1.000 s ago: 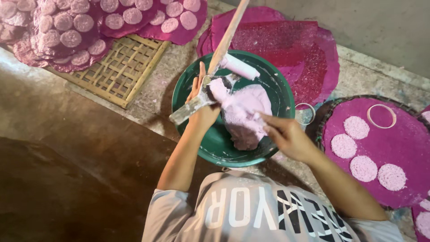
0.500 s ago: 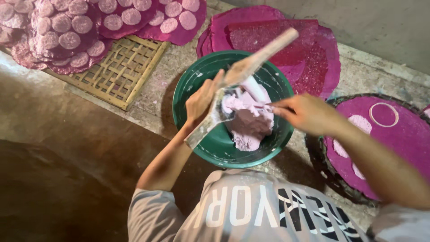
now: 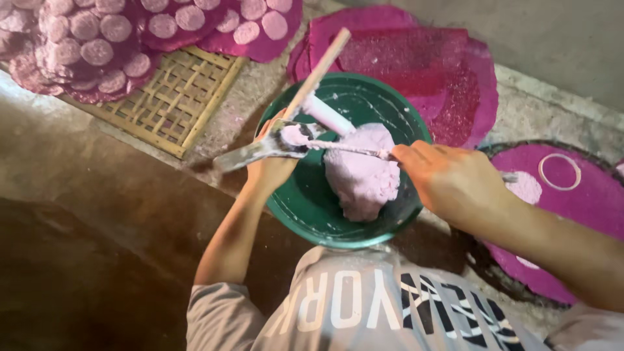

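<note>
A green round basin (image 3: 305, 214) sat on the floor just in front of the person's knees, and everything else is placed from it. Inside the basin, toward its right half, lay a lump of pale pink dough (image 3: 361, 175), soft and matte, with a rough, torn surface and a rounded lower end; smears of the same paste streaked the basin's inner wall. A short whitish cylinder (image 3: 328, 115) rested on the dough's upper left edge.

The left hand (image 3: 273, 168) hovered over the basin's left rim, its fingers curled tight around a flat metal scraper (image 3: 250, 151) whose blade stuck out past the rim to the left, caked with dough where the hand held it. A long wooden stick (image 3: 318, 71) rose from the same hand toward the upper right, crossing above the basin's far rim. The right hand (image 3: 455, 179) was over the basin's right rim, fingers pinched closed on a thin dough-coated tool (image 3: 351, 149) that ran leftward across the top of the dough to meet the scraper.

Left of the basin lay a woven bamboo mat (image 3: 172, 97). Beyond it, magenta sheets carried rows of pale pink discs (image 3: 117, 29). Behind the basin were bare magenta sheets (image 3: 422, 65), and to its right another sheet held a ring mould (image 3: 559, 171).
</note>
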